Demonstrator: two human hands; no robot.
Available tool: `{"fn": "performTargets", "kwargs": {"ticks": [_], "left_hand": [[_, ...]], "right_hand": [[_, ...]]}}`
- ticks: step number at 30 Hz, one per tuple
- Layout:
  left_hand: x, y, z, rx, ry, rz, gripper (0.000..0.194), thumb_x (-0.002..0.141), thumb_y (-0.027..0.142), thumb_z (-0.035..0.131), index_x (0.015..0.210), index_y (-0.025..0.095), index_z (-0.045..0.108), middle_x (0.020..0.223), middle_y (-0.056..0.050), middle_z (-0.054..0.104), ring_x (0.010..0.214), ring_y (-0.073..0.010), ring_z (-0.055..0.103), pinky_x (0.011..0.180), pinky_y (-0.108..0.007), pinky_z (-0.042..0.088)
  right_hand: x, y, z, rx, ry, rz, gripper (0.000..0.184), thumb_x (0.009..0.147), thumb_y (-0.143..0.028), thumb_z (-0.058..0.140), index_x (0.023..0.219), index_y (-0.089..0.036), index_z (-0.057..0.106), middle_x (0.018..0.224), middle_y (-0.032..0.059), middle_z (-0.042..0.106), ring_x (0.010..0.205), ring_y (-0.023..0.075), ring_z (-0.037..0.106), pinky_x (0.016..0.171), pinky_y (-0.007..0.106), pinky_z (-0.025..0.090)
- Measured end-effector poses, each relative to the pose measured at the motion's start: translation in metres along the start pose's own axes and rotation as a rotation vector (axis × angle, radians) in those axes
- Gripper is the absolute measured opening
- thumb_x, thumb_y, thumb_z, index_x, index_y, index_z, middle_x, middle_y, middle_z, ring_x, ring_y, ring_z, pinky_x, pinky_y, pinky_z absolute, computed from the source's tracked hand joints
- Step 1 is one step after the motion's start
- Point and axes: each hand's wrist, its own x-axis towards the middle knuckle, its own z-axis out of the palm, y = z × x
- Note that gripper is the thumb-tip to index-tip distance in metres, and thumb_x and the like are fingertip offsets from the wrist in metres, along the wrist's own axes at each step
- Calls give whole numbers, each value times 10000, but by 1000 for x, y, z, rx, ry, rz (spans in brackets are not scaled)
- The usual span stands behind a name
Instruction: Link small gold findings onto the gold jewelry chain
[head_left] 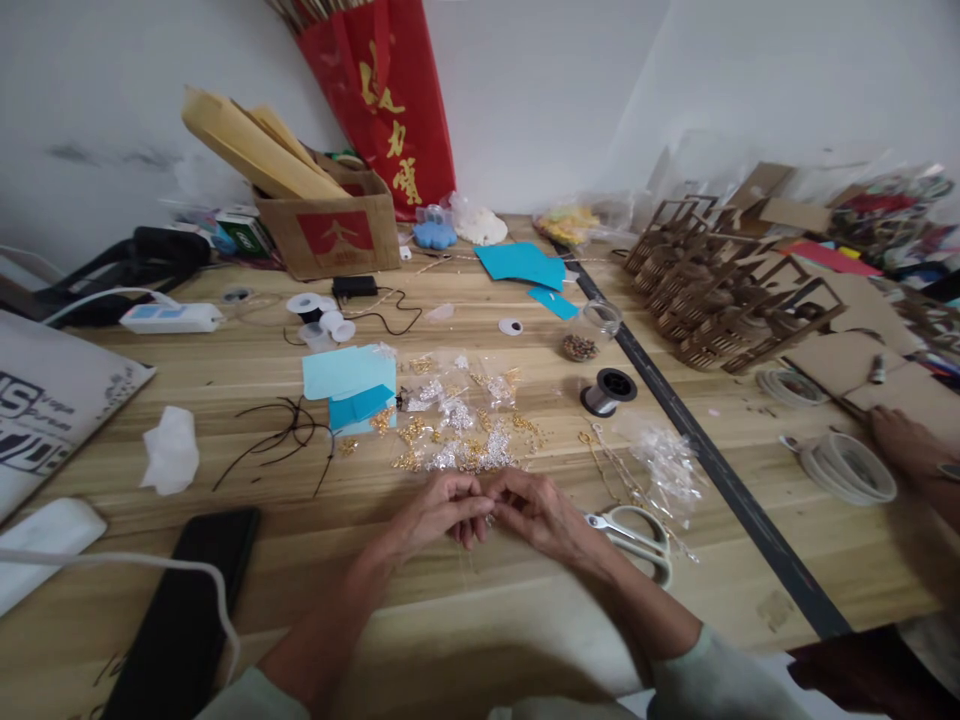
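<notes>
The table (517, 610) spreads wide in front of you, with a dark strip (765, 535) slanting across it on your right. By the wall, the red bag (409, 110) stands tilted behind the box (337, 235), which has tan sheets poking out of its top. Brown frames (727, 285) stand in a cluster at the far right. Nearer you on the left lies a phone (176, 620), a white cable looping over it.

Your left hand (442, 510) and right hand (536, 510) meet over the near part of the table. The fingers of both are bent and closed at the tips, pinching a small piece (490, 519) where they touch; it is too small and too covered to name. Another person's hand (900, 440) rests at the right edge.

Scissors (636, 542) lie just beside your right wrist, partly under it. Blue sheets (521, 264) lie beyond, and a pale sheet (337, 372) is to the left of the middle. Past your right hand stand a clear jar (600, 320), mixed dark bits in its bottom, and a spool (609, 390).

The beads (480, 450), gold and silver, lie scattered in small heaps just past your fingertips, some on clear plastic. Thinnest of all, a faint thread (466, 568) hangs below your left fingers.
</notes>
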Motion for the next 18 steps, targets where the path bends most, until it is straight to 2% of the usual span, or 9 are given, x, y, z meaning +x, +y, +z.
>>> {"fn": "performTargets", "kwargs": {"ticks": [4, 8, 14, 18], "left_hand": [[0, 1, -1, 2, -52, 14, 382, 780, 506, 633, 712, 136, 564, 580, -8, 645, 441, -71, 542, 440, -180, 390], [0, 0, -3, 15, -56, 40, 360, 790, 480, 637, 720, 131, 580, 588, -8, 647, 452, -62, 528, 457, -175, 397], [1, 0, -2, 3, -27, 30, 371, 781, 493, 638, 710, 133, 582, 606, -17, 658, 487, -74, 552, 461, -176, 386], [0, 2, -1, 18, -12, 32, 427, 798, 547, 587, 721, 128, 592, 604, -25, 653, 507, -88, 567, 484, -192, 405]], "right_hand": [[-1, 3, -3, 61, -55, 76, 174, 911, -277, 555, 821, -135, 604, 733, 29, 643, 627, 113, 531, 554, 210, 383], [-2, 2, -4, 100, -61, 139, 173, 896, -282, 564, 827, -129, 606, 707, 21, 629, 609, 106, 492, 544, 207, 357], [-1, 2, -3, 129, -57, 194, 178, 881, -290, 575, 818, -128, 611, 688, 18, 615, 598, 108, 478, 538, 212, 340], [0, 1, -1, 191, -43, 155, 206, 906, -317, 547, 827, -136, 604, 720, 34, 647, 639, 127, 542, 577, 227, 380]]}}
